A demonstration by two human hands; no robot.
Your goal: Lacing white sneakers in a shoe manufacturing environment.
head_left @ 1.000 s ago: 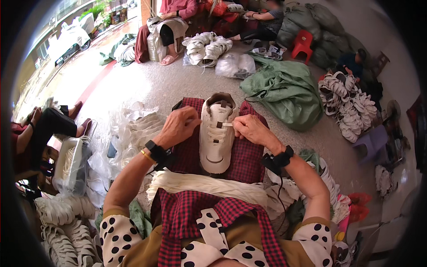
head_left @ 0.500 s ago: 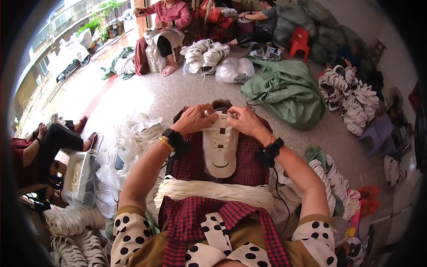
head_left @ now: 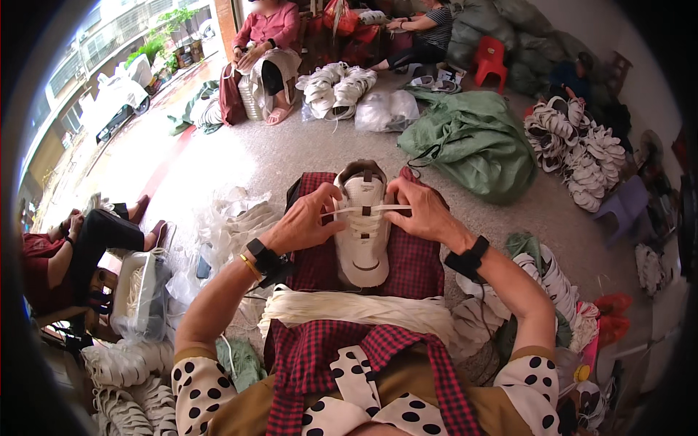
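head view: white shoe (head_left: 363, 256) lies toe toward the person on red-black checked cloth (head_left: 305, 275), between left hand (head_left: 307, 218) and right hand (head_left: 425, 211). both hands look narrow, holding a pale lace (head_left: 393, 207) stretched across the tongue (head_left: 367, 190). step seems to be drawing lace even; next move probably calls for equal tension each side. small dark marks on tongue and toward toe, not clearly legible.

The left hand (head_left: 304, 221) and right hand (head_left: 427, 213) are now lower and farther apart, a lace (head_left: 342, 211) stretched across the shoe (head_left: 363, 260).
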